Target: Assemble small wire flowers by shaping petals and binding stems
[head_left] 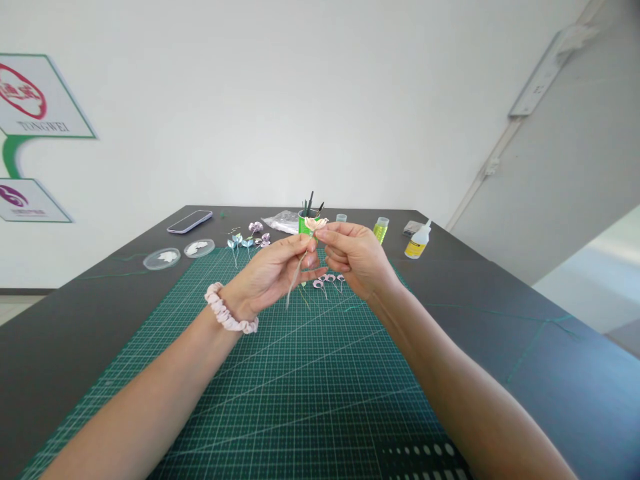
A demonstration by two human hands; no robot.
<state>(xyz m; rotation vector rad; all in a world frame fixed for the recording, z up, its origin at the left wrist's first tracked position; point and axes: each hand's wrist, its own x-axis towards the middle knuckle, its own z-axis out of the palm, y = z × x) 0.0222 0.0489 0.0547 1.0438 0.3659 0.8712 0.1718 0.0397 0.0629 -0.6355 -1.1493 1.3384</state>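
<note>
A small pale pink artificial flower (316,223) on a thin stem is held up above the cutting mat, in front of a green pen pot. My left hand (277,265), with a scrunchie (225,312) round its wrist, pinches the stem just below the petals. The stem's loose end hangs down past the palm. Close beside it, my right hand (357,253) is closed, thumb and forefinger pinched at the flower's base. Whether they grip the stem or a thread there is too small to make out. Behind and below the hands, several small purple-and-white petal loops (330,280) on wires lie on the mat.
The green cutting mat (280,387) covers the black table's middle. Beyond stand the pen pot (302,225), a yellow-green tube (381,230) and a glue bottle (418,241). At left lie blue wired flowers (240,241), dishes of white pieces (161,259) and a phone (190,221).
</note>
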